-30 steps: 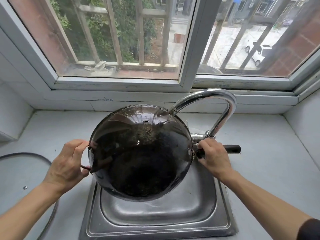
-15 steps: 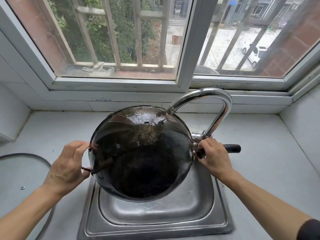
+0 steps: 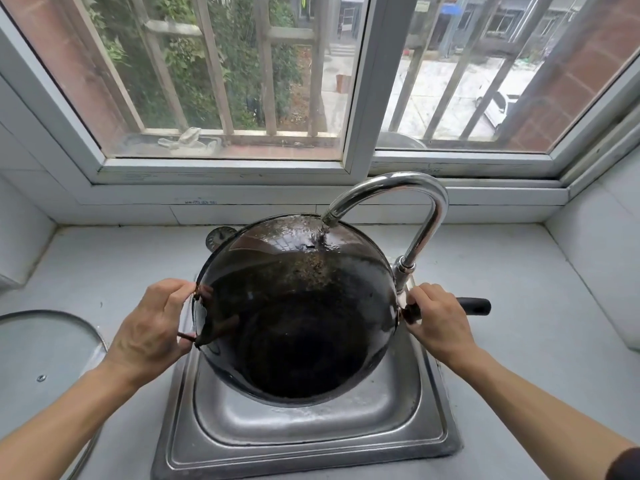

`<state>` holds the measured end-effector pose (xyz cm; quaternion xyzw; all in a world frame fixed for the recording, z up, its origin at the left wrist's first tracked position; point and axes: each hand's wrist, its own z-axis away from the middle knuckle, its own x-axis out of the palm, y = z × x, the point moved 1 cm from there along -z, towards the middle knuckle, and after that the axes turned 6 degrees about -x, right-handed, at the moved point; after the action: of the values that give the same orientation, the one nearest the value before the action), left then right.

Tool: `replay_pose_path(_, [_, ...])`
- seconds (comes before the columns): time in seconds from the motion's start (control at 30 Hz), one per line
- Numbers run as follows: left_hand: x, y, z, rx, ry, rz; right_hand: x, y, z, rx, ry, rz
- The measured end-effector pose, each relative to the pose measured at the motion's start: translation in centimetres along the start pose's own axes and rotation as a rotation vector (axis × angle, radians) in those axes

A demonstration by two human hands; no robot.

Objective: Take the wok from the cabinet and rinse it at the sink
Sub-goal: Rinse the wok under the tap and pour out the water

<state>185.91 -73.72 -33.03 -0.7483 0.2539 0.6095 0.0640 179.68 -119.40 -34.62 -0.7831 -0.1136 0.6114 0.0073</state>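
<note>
Window [image 3: 221,74]: barred, behind the worktop; I see more of it than a second ago, since the view has tipped up a little.

Worktop [image 3: 519,289]: pale, around the basin. A glass lid [image 3: 45,344] lies at its left edge.

Sink [image 3: 311,441]: steel basin; its front floor shows bare under the wok.

Wok [image 3: 298,317]: dark, held above the sink, tilted with its open bowl toward me and its far rim raised. I note the change here: a second ago the spout was hidden behind the far rim; now the rim sits under the outlet and a thin stream lands on the upper inner wall, which shines wet. I judge the rinse to be under way, with water running down the bowl.

Faucet [image 3: 415,202]: chrome gooseneck, outlet just above the far rim, water flowing.

Left hand [image 3: 152,327]: fingers curled round the small loop handle at the wok's left rim, as before.

Right hand [image 3: 436,323]: clenched round the long black handle [image 3: 474,305], whose end pokes out past the knuckles; grip unchanged.

Drain cover [image 3: 220,237]: small disc lying behind the wok.
</note>
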Motion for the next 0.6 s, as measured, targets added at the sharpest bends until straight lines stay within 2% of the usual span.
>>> replay_pose_path(0.23, [0.4, 1.2, -0.6, 0.049, -0.034, -0.010, -0.4, 0.9, 2.6, 0.063, -0.040, -0.030])
replay_pose_path(0.6, [0.2, 2.9, -0.9, 0.119, -0.030, -0.018, -1.2, 1.7, 5.2, 0.064, -0.070, -0.024])
